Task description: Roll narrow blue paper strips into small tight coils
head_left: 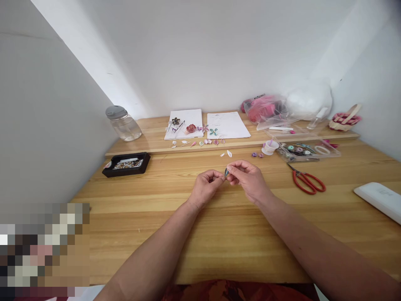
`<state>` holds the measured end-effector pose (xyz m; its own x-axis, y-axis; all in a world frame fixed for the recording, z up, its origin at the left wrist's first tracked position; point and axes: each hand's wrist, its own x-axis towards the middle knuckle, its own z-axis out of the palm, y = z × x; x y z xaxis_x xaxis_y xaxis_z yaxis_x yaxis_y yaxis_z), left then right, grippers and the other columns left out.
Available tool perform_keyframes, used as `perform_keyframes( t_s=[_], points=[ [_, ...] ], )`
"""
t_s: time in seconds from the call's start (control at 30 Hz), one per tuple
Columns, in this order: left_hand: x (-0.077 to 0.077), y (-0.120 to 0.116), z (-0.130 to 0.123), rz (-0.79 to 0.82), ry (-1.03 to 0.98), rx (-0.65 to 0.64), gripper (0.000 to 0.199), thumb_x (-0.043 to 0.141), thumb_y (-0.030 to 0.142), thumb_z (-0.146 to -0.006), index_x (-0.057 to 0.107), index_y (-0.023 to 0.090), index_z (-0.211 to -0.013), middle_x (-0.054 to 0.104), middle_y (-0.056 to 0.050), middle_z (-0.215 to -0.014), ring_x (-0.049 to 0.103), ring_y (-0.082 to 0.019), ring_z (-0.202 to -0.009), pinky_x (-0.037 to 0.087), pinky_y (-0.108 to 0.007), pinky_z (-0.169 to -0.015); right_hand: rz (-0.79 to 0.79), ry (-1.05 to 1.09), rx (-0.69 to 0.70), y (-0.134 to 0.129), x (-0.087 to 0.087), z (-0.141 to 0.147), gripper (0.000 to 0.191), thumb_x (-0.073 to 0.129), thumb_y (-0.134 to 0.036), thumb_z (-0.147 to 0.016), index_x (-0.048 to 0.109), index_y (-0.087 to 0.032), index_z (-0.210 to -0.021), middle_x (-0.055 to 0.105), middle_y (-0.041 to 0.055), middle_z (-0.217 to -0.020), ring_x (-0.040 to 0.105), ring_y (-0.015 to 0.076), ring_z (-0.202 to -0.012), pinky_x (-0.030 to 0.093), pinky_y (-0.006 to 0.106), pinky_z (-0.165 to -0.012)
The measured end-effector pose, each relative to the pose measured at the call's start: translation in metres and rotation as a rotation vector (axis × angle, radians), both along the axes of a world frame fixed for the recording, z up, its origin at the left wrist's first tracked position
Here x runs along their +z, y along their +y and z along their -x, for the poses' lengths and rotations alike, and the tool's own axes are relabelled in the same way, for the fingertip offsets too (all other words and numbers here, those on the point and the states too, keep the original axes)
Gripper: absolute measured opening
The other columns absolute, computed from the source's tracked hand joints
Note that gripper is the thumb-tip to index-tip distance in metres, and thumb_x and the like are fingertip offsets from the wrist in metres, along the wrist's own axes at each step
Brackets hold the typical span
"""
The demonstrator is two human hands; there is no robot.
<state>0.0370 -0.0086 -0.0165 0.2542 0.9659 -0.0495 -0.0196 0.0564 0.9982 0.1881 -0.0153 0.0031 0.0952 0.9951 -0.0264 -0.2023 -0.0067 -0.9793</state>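
Between my two hands, over the middle of the desk, is a small dark-and-teal petal-shaped piece (226,172). My left hand (207,187) is closed, thumb and forefinger pinched at the piece's lower end. From the other side my right hand (247,177) pinches its upper part, so fingers cover much of it. Two white petal-shaped pieces (229,154) lie just beyond my fingertips. A row of small pink, white and green petals (201,143) runs along the raised shelf behind them. Red-handled scissors (308,180) rest to the right of my right hand.
A black tray of beads (129,164) and a lidded water bottle (123,123) stand left. Paper sheets (228,124) with flower ornaments lie on the shelf. At right are a clear plastic box (332,151), a white cup (270,147), a small basket (344,121) and a white case (377,196).
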Motion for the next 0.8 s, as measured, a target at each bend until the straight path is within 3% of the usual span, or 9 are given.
perform_keyframes(
  t_s=[0.23, 0.43, 0.57, 0.67, 0.8],
  points=[
    [0.003, -0.002, -0.002, 0.069, -0.192, 0.004, 0.030, 0.074, 0.042, -0.070, 0.062, 0.016, -0.078, 0.051, 0.005, -0.059, 0.038, -0.004, -0.047, 0.031, -0.020, -0.048, 0.043, 0.029, 0.045, 0.001, 0.003, -0.004, 0.029, 0.077, -0.042, -0.070, 0.065, -0.017, -0.078, 0.064, 0.0014, -0.076, 0.059, 0.0108, -0.064, 0.044, 0.019, -0.050],
    [-0.002, 0.000, -0.002, 0.152, -0.292, -0.017, 0.028, 0.076, 0.039, -0.070, 0.065, 0.016, -0.080, 0.063, 0.001, -0.072, 0.043, -0.004, -0.049, 0.034, -0.020, -0.051, -0.019, 0.066, 0.085, 0.000, 0.003, -0.002, 0.027, 0.076, -0.033, -0.070, 0.066, -0.020, -0.091, 0.065, 0.0026, -0.090, 0.063, 0.0148, -0.080, 0.053, 0.024, -0.061],
    [-0.005, 0.001, -0.003, 0.178, -0.371, -0.043, 0.027, 0.077, 0.036, -0.070, 0.064, 0.015, -0.081, 0.060, 0.002, -0.069, 0.047, -0.005, -0.052, 0.037, -0.020, -0.053, 0.003, 0.086, 0.176, -0.005, 0.004, 0.004, 0.028, 0.073, -0.027, -0.071, 0.064, -0.023, -0.098, 0.064, 0.0036, -0.102, 0.062, 0.0156, -0.088, 0.057, 0.027, -0.067],
    [-0.004, 0.001, -0.003, 0.211, -0.470, -0.048, 0.027, 0.078, 0.033, -0.070, 0.062, 0.014, -0.080, 0.060, 0.001, -0.072, 0.050, -0.006, -0.057, 0.042, -0.021, -0.058, 0.043, 0.098, 0.254, -0.008, 0.004, 0.008, 0.029, 0.072, -0.025, -0.072, 0.062, -0.024, -0.100, 0.064, 0.0033, -0.107, 0.064, 0.0146, -0.083, 0.058, 0.028, -0.066],
    [0.000, -0.001, -0.002, 0.229, -0.524, -0.077, 0.025, 0.076, 0.032, -0.074, 0.060, 0.014, -0.082, 0.058, 0.002, -0.068, 0.051, -0.007, -0.058, 0.047, -0.022, -0.060, 0.064, 0.098, 0.256, -0.008, 0.000, 0.009, 0.029, 0.074, -0.025, -0.071, 0.062, -0.021, -0.098, 0.067, 0.0019, -0.090, 0.063, 0.0120, -0.068, 0.054, 0.025, -0.057]
  ],
)
